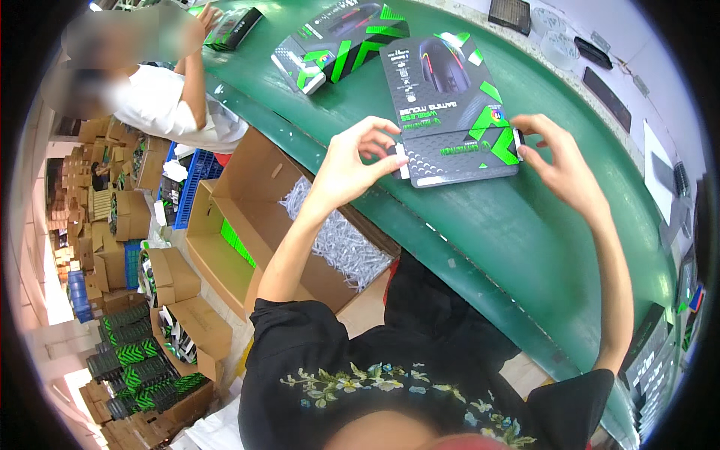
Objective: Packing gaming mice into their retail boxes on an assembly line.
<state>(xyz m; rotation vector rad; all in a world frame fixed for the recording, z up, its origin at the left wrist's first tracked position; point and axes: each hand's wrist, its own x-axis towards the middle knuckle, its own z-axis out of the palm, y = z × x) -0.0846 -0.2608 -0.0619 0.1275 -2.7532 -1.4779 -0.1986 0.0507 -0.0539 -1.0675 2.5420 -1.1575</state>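
We find a black-and-green mouse retail box [450, 112] lying flat on the green conveyor belt [525, 240], directly ahead of us, picture side up. Our left hand [349, 161] pinches the box's near left corner, fingertips closed on a small white tab or sticker at that edge; our right hand [559, 161] does likewise at the near right corner, thumb and forefinger pressed to a matching white tab. Both hands therefore grasp the box by its end, neither loose nor clenched. We judge the step in hand to be closing or sealing the box's near end. The next move, in our view, calls for even pressure on both tabs so they sit flush without skewing the box. A second box of the same kind [337, 41] lies further up the belt, apart. An open carton of shredded paper [337, 240] stands beside the belt, and a co-worker [169, 97] works upstream.
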